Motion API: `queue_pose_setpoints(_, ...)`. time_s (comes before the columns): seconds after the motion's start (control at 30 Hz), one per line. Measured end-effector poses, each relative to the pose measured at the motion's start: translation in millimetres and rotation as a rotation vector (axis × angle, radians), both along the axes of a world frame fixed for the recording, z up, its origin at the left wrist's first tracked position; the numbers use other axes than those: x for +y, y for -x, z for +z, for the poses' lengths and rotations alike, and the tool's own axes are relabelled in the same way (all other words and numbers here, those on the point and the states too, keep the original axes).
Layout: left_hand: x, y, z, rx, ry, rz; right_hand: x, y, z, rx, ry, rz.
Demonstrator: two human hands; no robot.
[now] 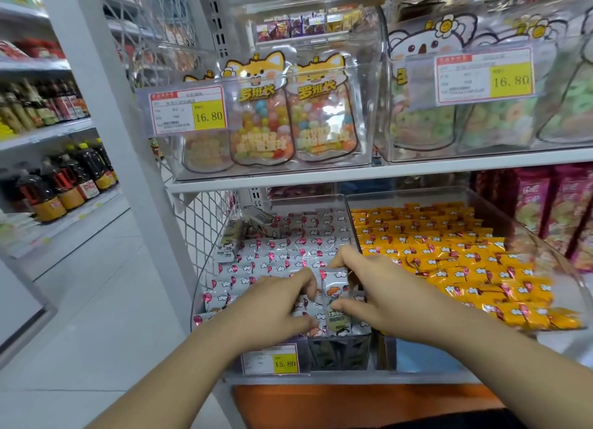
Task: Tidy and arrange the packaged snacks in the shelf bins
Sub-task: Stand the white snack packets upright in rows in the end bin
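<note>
A clear shelf bin on the lower shelf holds several rows of silver snack packets printed with pink balloons and white clouds. My right hand pinches one upright silver packet at the bin's front right, thumb on its face and fingers over its top. My left hand sits just left of it, fingertips curled onto the neighbouring packets by that packet's left edge. Several packets at the back left of the bin lie tilted.
A second clear bin to the right is full of orange snack packets. The shelf above carries clear bins of candy bags with price tags. A white mesh side panel borders the left. Bottles line an aisle shelf far left.
</note>
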State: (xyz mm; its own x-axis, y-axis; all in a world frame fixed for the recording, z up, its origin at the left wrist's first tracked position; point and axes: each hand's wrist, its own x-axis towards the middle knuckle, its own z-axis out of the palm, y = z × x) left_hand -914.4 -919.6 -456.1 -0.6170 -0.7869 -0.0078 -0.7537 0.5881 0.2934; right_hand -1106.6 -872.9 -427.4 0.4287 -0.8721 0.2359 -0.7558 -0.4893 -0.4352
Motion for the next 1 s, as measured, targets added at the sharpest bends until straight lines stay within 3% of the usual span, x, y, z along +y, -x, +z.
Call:
queue_pose_setpoints(0.17, 3, -2, -1, -0.108, 0.219, -0.069, -8, -4, -13, -0.012, -0.025, 0.027)
queue_pose_setpoints(0.33, -1, -2, -5, -0.065, 0.263, -0.103, -6, 0, -13, 0.008, -0.022, -0.016)
queue_pose_setpoints(0.57, -8, 5, -4, -0.184, 0.325, -0.129, -13, -2, -10, 0.268, 0.175, -0.085)
queue_pose_setpoints(0.83, 2, 2, -23, 0.011, 0.313, -0.034, -13, -10, -15, 0.407, 0.127, -0.104)
queue_pose_setpoints(1.0, 5, -1, -25, 0.037, 0.251, 0.007, -16, -8, -20, 0.431, 0.075, -0.069)
